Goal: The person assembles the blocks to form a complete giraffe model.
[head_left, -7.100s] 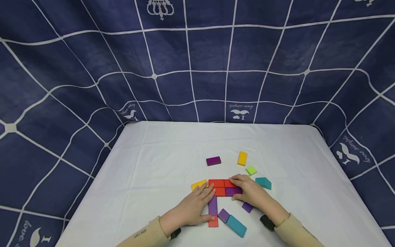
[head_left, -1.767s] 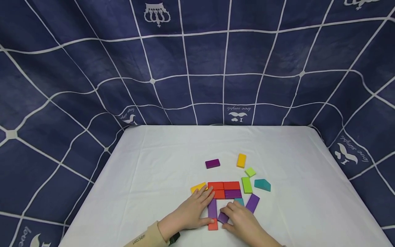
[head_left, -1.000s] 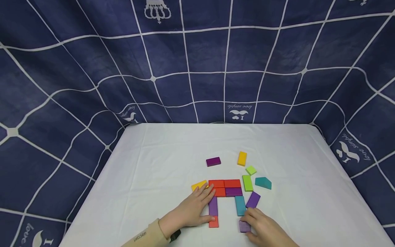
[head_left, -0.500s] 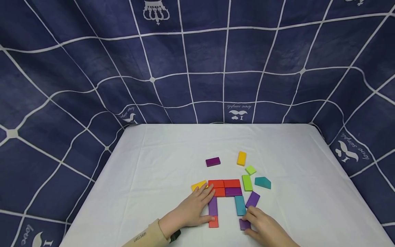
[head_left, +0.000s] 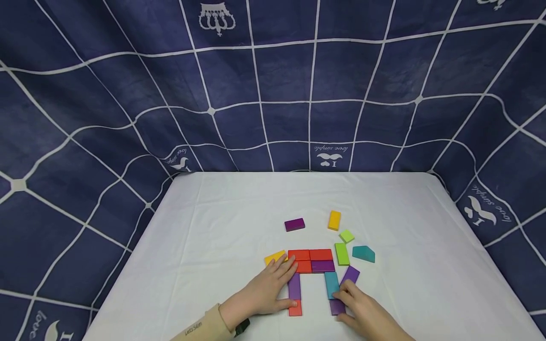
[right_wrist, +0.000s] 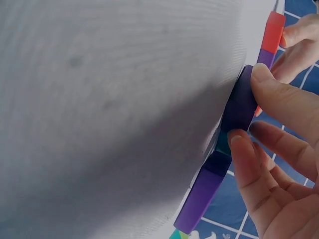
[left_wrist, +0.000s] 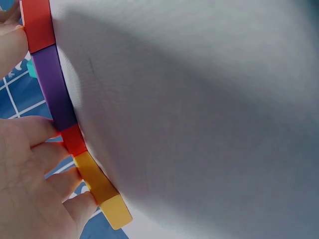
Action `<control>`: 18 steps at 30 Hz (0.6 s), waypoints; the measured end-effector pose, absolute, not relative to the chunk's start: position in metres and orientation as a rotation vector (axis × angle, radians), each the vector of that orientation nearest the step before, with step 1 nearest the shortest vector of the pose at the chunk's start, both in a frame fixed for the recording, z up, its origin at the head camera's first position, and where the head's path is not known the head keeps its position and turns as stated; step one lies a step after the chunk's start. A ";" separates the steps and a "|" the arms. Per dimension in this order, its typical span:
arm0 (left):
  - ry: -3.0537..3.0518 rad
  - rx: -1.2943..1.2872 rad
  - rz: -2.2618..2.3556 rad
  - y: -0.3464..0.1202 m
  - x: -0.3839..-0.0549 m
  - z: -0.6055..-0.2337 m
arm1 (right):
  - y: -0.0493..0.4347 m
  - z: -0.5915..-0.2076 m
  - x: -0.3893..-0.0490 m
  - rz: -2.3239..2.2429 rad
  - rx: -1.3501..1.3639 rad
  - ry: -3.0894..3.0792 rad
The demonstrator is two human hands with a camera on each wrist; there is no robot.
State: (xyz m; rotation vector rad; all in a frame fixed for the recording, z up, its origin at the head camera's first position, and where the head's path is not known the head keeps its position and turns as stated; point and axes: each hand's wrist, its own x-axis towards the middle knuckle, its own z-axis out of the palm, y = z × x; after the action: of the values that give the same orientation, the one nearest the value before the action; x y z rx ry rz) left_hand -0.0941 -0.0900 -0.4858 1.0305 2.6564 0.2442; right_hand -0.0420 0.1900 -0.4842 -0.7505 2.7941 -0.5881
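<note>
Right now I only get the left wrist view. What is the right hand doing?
Observer: The right hand pinches a short purple block between thumb and finger.
Operator: What does that block lie against?
Observer: Its far end appears to meet the near end of a teal block lying lengthwise.
Operator: Is it close up against the red block at the left hand's thumb?
Observer: No, in the head view a bare strip of white cloth separates it from that red block by the left hand.
</note>
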 end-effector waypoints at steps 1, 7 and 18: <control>2.658 1.033 0.243 -0.090 -0.094 -0.486 | 0.190 -0.484 -0.042 -0.587 -0.751 2.795; 2.664 1.047 0.242 -0.091 -0.094 -0.488 | 0.190 -0.484 -0.043 -0.585 -0.752 2.789; 2.655 1.034 0.265 -0.091 -0.094 -0.488 | 0.190 -0.485 -0.043 -0.619 -0.756 2.790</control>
State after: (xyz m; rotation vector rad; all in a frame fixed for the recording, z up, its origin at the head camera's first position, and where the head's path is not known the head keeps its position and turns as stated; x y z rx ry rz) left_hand -0.0941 -0.0910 -0.4879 1.0344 2.6552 0.2651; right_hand -0.0430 0.1904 -0.4845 -0.7564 2.7896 -0.6190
